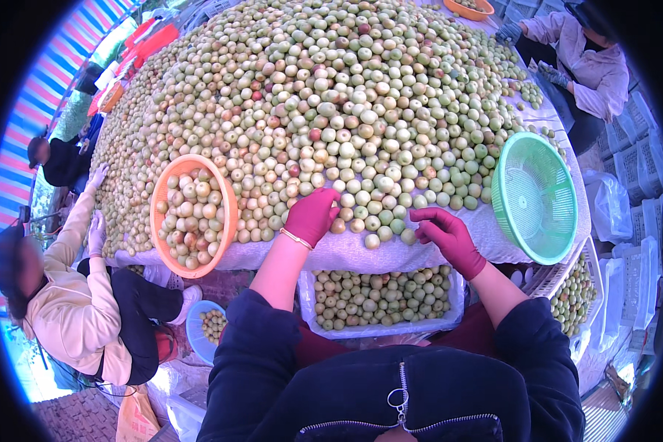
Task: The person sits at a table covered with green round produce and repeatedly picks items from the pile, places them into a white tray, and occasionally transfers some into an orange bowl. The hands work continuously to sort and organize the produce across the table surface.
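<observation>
A broad heap of small round fruit (331,110), pale green with some red ones and looking like jujubes, covers the cloth-topped table before me. At its near edge my left hand (313,216), in a maroon glove, has its fingers curled in beside a few fruit; what they hold, if anything, is hidden. Opposite it, my right hand (451,237), gloved alike, is open, with index finger and thumb apart next to loose fruit. Below the table edge, in front of my body, stands a white lined crate (309,313) full of the same fruit.
An orange basket (157,214) of fruit stands left on the table, a green basket (569,195) right. Below are a blue bucket (193,331) and a white crate (597,295) with fruit. Co-workers sit at left (77,309) and far right (586,74). Stacked crates (641,162) line the right.
</observation>
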Tool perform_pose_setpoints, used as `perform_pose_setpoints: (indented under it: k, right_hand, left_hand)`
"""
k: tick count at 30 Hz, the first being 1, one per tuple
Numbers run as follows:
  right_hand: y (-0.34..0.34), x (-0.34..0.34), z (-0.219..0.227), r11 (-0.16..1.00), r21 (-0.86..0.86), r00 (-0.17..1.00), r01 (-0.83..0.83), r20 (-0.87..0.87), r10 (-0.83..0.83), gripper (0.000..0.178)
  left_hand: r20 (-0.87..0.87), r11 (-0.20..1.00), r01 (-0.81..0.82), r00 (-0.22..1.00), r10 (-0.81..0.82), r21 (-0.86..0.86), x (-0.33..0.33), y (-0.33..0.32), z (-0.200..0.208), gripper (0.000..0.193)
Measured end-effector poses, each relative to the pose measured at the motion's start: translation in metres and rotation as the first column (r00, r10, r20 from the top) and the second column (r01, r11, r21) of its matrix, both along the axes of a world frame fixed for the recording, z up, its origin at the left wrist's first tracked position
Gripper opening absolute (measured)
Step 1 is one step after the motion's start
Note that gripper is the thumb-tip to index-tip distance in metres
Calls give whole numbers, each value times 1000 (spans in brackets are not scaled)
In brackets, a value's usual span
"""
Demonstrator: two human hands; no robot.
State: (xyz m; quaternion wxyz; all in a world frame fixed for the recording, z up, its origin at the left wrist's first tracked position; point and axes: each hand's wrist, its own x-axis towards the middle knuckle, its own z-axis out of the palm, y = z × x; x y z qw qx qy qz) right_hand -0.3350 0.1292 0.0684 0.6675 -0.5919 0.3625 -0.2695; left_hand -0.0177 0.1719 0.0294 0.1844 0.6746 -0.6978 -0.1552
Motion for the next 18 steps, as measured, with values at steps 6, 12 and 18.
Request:
perform_pose_setpoints:
  k: [6,12,18]
  right_hand:
    - [7,22,23,752,634,942,-182,333,-53,62]
    - [-14,4,-1,897,442,990,16,119,-76,34]
    - [-32,-15,-50,816,-577,939,-33,-297,-172,21]
  left_hand:
    - [-479,986,133,862,-167,-105,-64,1,53,43]
    - [-84,866,299,929,-360,-401,-86,-67,57,52]
    - [504,945,192,863,-34,-266,-36,-157,25,49]
